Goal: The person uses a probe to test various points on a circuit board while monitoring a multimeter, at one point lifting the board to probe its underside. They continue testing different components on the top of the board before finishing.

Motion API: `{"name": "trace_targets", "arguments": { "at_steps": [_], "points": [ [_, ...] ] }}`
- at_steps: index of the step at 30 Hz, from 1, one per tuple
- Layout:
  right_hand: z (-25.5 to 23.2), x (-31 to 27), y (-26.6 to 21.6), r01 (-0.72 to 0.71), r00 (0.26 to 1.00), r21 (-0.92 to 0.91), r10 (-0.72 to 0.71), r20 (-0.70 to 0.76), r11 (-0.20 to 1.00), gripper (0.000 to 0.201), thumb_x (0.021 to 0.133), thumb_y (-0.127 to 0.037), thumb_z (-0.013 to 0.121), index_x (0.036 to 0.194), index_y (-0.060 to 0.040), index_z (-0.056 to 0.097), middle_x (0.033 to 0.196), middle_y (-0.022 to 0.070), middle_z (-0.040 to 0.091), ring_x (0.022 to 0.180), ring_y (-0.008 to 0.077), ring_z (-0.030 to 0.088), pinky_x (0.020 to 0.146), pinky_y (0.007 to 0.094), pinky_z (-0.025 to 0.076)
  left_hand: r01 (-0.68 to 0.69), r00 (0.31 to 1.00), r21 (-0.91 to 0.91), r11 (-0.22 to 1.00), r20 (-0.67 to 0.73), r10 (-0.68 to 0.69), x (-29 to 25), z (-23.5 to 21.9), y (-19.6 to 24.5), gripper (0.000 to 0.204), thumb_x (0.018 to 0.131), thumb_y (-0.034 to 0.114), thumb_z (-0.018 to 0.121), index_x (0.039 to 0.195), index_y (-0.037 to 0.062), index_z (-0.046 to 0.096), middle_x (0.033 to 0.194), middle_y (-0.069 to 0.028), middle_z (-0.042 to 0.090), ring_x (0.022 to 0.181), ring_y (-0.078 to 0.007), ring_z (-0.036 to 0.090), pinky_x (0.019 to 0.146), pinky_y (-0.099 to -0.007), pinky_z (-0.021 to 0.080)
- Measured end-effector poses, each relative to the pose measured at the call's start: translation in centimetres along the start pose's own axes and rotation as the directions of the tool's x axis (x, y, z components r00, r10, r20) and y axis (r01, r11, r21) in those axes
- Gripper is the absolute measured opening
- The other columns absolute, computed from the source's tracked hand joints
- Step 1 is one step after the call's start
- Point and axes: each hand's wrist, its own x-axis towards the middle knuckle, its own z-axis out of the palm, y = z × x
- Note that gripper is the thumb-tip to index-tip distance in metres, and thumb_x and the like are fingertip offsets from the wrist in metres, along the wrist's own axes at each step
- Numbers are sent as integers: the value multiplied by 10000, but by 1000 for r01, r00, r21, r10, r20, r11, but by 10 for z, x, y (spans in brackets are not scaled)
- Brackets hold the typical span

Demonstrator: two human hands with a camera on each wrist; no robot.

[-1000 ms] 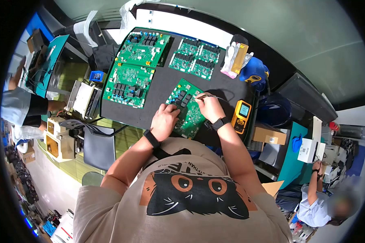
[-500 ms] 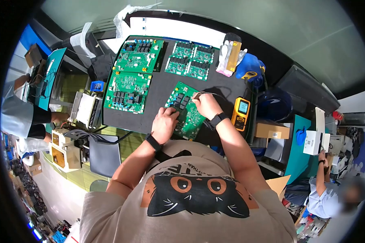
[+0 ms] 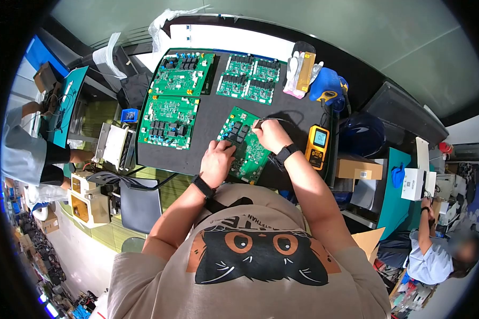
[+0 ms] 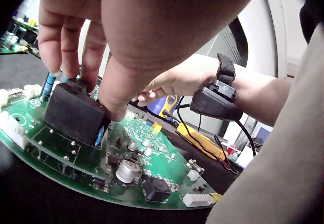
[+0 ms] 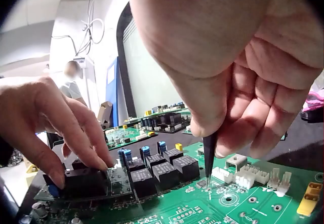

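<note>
A large green circuit board point(image 3: 256, 155) lies tilted on the dark table in front of me, carrying black relays, blue capacitors and white connectors. Over its left side, my left hand point(image 3: 217, 162) pinches a black block-shaped component point(image 4: 73, 115) between thumb and fingers. In the right wrist view that block sits on a small green board point(image 5: 119, 188) above the large one. My right hand point(image 3: 273, 137) grips a slim black pointed tool point(image 5: 209, 155) between thumb and fingers. Its tip meets the large board near white connectors point(image 5: 243, 177). The tool's upper end is hidden in the palm.
Two large green boards point(image 3: 167, 122) lie at the left of the table, with several small boards point(image 3: 247, 80) at the back. A yellow handheld meter point(image 3: 318, 146) lies at the right, near a blue-and-yellow object point(image 3: 329, 87) and white gloves point(image 3: 292, 80). Other people work at both sides.
The head view has shifted slightly. Both hands stay at the same parts of the board, the left at the black component, the right with the pointed tool.
</note>
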Motion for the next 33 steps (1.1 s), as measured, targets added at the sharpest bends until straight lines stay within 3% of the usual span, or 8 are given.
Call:
{"name": "trace_targets", "arguments": {
  "at_steps": [12,20,33],
  "points": [
    [4,-2,7,43,999,-17,-43,-32,999,111,883,-100,637,912,-19,708,872,246,684,884,416,678,790,470,541,-15,1000,-16,1000,-24,15,0,1,1,364,771,74,750,1133,69,712,1156,-84,654,1031,-323,565,888,-406,515],
    [-1,-14,4,117,988,19,-115,-101,993,123,885,-96,641,946,-8,701,987,228,690,951,395,667,844,443,530,-9,1000,-13,1000,-12,9,-1,-1,0,364,767,74,751,1129,64,712,1156,-90,651,1027,-325,566,887,-406,511],
    [6,-11,11,60,995,-13,-61,-84,998,138,893,-122,651,969,-22,708,972,215,700,930,387,677,823,451,535,-2,1000,-3,1000,-11,2,-1,2,-2,355,770,110,755,1122,95,713,1160,-63,638,1073,-302,555,895,-397,522]
  ]
}}
